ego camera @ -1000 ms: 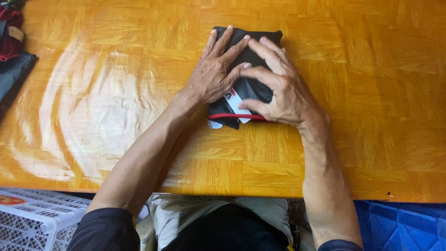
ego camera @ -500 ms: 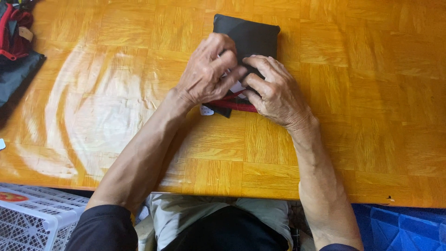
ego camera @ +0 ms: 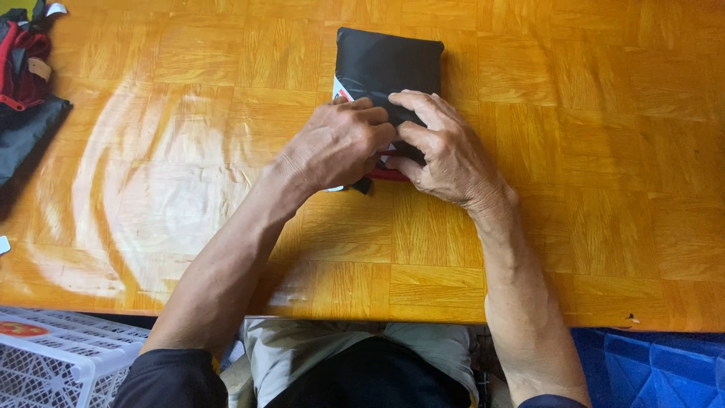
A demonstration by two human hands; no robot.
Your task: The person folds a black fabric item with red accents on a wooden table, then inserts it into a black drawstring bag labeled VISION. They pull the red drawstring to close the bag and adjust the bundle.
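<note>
Head view: both hands on folded black cloth.
Left hand (ego camera: 338, 143) and right hand (ego camera: 442, 147) pinch the near edge of the black cloth (ego camera: 389, 64), which lies flat on the wooden table (ego camera: 589, 189); fingers closed on fabric.

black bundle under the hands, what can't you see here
Head view:
- Near end of the black bundle: covered by the left hand and right hand.
- Red edge: mostly under the hands.
- Dark clothes: cut off by the left edge.
- White basket: cut off at the bottom corner.
</note>
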